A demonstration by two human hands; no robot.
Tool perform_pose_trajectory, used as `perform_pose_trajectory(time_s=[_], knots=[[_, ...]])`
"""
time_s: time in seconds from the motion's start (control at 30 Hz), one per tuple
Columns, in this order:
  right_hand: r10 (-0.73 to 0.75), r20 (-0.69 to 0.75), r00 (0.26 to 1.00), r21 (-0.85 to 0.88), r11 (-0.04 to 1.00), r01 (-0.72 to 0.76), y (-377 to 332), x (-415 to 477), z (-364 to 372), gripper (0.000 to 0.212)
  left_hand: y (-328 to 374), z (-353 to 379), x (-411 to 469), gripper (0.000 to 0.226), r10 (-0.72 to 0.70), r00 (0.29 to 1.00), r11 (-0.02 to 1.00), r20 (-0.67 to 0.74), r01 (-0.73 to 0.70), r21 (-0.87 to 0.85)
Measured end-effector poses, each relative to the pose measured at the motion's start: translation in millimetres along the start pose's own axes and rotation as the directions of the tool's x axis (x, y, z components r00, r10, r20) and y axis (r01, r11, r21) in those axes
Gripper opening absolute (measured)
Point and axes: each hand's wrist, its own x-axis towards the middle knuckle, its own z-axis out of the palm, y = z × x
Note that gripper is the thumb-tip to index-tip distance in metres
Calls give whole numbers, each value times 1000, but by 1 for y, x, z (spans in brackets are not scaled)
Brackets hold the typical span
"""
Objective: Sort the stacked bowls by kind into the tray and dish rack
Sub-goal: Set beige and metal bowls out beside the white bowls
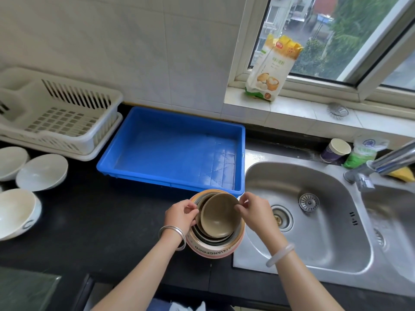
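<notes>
A stack of nested bowls (213, 240) stands on the black counter just in front of the blue tray (125, 151). Its outer bowl is pink and white with lettering; darker bowls sit inside. On top lies a tilted brown bowl (219, 217). My left hand (180, 215) pinches the brown bowl's left rim. My right hand (254, 212) pinches its right rim. The tray holds nothing. The white dish rack (74, 135) at the far left also holds nothing.
Three white bowls (42, 171) sit on the counter at the left edge. A steel sink (314, 198) with a tap (381, 164) lies to the right. A flour bag (272, 68) stands on the window sill; a paper cup (335, 151) is behind the sink.
</notes>
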Motion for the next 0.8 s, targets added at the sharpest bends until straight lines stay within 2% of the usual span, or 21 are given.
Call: perform_pose_trajectory(time_s=[0.07, 0.17, 0.5, 0.67, 0.8], knots=[[33, 56, 998, 151, 988, -41, 1, 0, -5, 16, 1, 0, 1, 7, -22, 1000, 1000, -4, 22, 7], [50, 129, 990, 328, 940, -90, 2, -2, -14, 12, 4, -2, -1, 5, -76, 997, 995, 4, 76, -68], [-39, 181, 983, 592, 802, -77, -57, 2, -35, 11, 10, -63, -4, 4, -139, 986, 946, -96, 103, -308], [-106, 236, 966, 630, 774, -68, -105, 16, -12, 15, -13, -116, -10, 5, -233, 949, 901, -211, 129, -415], [-145, 306, 941, 604, 794, -74, -142, 31, 30, 16, -44, -157, -18, 2, -360, 875, 817, -323, 129, -562]])
